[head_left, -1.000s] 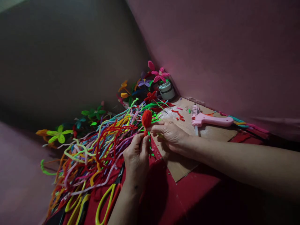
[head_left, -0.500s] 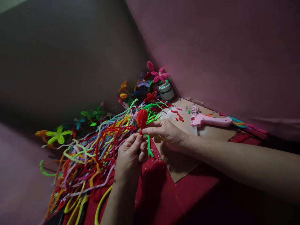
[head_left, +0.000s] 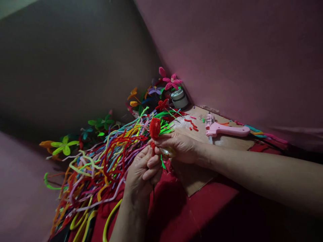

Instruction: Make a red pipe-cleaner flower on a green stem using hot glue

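Observation:
A red fuzzy bud point(head_left: 154, 127) stands upright between my two hands, on a thin dark stem that comes out below my left fingers. My left hand point(head_left: 145, 169) is closed round the stem just under the bud. The fingertips of my right hand point(head_left: 176, 146) pinch the base of the bud from the right. Something shiny and yellowish point(head_left: 168, 152) shows beneath my right fingers; what it is I cannot make out. Behind and left of my hands lies a big heap of coloured pipe cleaners point(head_left: 101, 168).
A pink glue gun point(head_left: 227, 130) lies on a cardboard sheet point(head_left: 237, 143) to the right, near red scraps point(head_left: 193, 125). A lidded grey jar point(head_left: 179, 98) and finished flowers point(head_left: 172, 81) stand in the corner. Yellow-handled tools point(head_left: 85, 223) lie at the lower left.
The red bud has turned and shifted slightly right. My left hand is a little lower and farther right on the stem, and more of the shiny yellowish thing shows.

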The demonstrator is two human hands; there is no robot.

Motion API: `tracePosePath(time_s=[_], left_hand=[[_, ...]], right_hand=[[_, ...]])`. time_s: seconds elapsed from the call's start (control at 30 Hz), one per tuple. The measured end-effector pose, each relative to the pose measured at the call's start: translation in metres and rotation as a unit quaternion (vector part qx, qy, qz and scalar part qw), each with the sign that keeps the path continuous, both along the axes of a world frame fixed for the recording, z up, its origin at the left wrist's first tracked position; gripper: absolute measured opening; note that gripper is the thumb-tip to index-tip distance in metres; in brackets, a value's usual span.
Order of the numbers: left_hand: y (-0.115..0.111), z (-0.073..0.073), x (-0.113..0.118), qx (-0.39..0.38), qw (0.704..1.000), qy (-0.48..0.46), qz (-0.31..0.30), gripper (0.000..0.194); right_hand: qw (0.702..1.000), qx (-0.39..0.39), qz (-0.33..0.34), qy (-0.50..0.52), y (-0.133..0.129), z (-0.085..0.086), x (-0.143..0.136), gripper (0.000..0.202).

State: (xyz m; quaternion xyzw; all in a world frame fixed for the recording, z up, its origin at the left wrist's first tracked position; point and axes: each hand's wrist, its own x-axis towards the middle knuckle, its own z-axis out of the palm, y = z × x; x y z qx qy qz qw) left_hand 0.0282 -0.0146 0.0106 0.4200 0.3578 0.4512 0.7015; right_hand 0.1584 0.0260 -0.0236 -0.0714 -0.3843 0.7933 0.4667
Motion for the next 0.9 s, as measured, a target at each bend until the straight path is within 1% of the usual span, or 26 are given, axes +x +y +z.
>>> tracePosePath(time_s=[0.07,0.1,0.17,0.2,0.23,0.27,0.33,0.37,0.4,0.43,0.47,0.57,0.63,0.67,0.73,0.83,0.9], left_hand=[[0.0,0.001,0.001,-0.003,1.0,0.012,-0.01,0.015],[-0.001,0.001,0.001,0.001,1.0,0.031,-0.003,0.016],[-0.002,0.001,0.003,0.041,0.994,0.098,0.036,0.021],[-0.002,0.0,0.004,0.075,0.985,0.145,0.061,0.022],[-0.003,-0.001,0.006,0.119,0.969,0.199,0.091,0.021],[-0.003,-0.003,0.007,0.169,0.944,0.256,0.124,0.02],[-0.004,-0.007,0.008,0.263,0.874,0.36,0.192,0.014],[-0.004,-0.008,0.008,0.297,0.842,0.392,0.221,0.012],[-0.004,-0.01,0.008,0.315,0.823,0.408,0.239,0.013],[-0.004,-0.01,0.008,0.316,0.823,0.406,0.242,0.015],[-0.004,-0.01,0.008,0.299,0.84,0.39,0.231,0.017],[-0.004,-0.006,0.006,0.195,0.925,0.285,0.157,0.02],[-0.003,-0.003,0.004,0.125,0.965,0.204,0.107,0.018],[-0.002,-0.002,0.003,0.097,0.977,0.168,0.084,0.017],[-0.001,-0.001,0.0,0.052,0.991,0.111,0.044,0.016],[0.0,-0.003,-0.003,0.016,0.999,0.037,-0.007,0.016],[0.001,-0.005,-0.004,0.003,0.999,0.004,-0.035,0.017]], right_hand=[[1.0,0.008,-0.009,0.0,0.0,0.0,0.0,0.012],[1.0,0.005,-0.024,0.0,-0.001,0.0,0.001,0.011],[0.998,-0.011,-0.063,-0.006,-0.003,0.002,0.001,0.01],[0.996,-0.021,-0.083,-0.014,-0.004,0.004,0.001,0.01],[0.994,-0.027,-0.103,-0.024,-0.005,0.005,0.001,0.01],[0.992,-0.024,-0.12,-0.032,-0.007,0.005,0.001,0.011],[0.989,0.005,-0.142,-0.033,-0.008,0.005,-0.001,0.01],[0.988,0.024,-0.15,-0.028,-0.008,0.004,-0.001,0.01],[0.986,0.043,-0.158,-0.026,-0.008,0.003,-0.002,0.01],[0.984,0.059,-0.164,-0.025,-0.008,0.002,-0.002,0.009],[0.983,0.071,-0.167,-0.028,-0.008,0.002,-0.002,0.008],[0.984,0.086,-0.153,-0.041,-0.008,0.002,-0.001,0.008],[0.987,0.076,-0.133,-0.047,-0.007,0.003,0.001,0.009],[0.989,0.065,-0.123,-0.049,-0.007,0.003,0.002,0.009],[0.994,0.044,-0.089,-0.045,-0.005,0.003,0.002,0.009],[0.998,0.046,-0.016,-0.027,-0.002,0.002,0.002,0.012],[0.998,0.055,0.0,-0.022,-0.001,0.002,0.002,0.013]])
